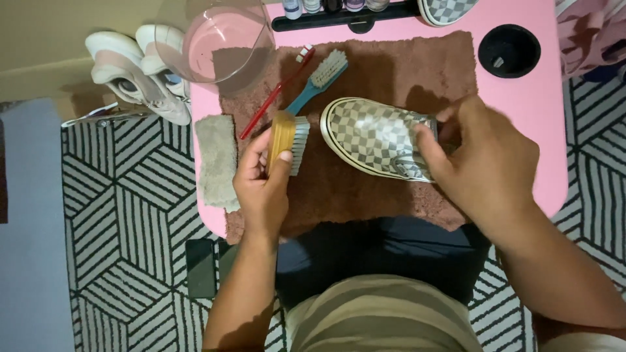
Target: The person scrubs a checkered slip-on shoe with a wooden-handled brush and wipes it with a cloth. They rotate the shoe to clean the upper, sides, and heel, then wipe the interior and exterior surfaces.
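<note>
**Q:** What lies in front of you, biggest things first?

**A:** A black-and-white patterned rug (pixel 130 215) covers the floor. On it stands a small pink table (pixel 531 111), and a brown towel (pixel 391 72) is spread across its top. A clear plastic jug (pixel 228 42) sits at the towel's far left corner. A pair of white sneakers (pixel 140 72) rests on the floor to the left.

**Q:** And your hands?

**A:** My right hand (pixel 486 166) is clamped around the heel end of a grey-and-white checkered slip-on shoe (pixel 372 137), which lies on its side on the towel, toe pointing left. My left hand (pixel 261 182) is closed on a wooden scrub brush (pixel 289 140), bristles facing the shoe, just beside its toe but not touching.

**Q:** Which step does this look like?

**A:** I judge it as scrubbing about to start. The brush needs to meet the toe while my right hand keeps the shoe steady.

**Q:** Smaller items?

**A:** A blue-handled brush (pixel 319 78), a red toothbrush (pixel 277 91), a grey cloth (pixel 217 160), a black cup holder (pixel 508 51).

**Q:** Anything unclear?

**A:** My right hand hides the heel. Bottles and a second checkered shoe are cut off at the top edge.
</note>
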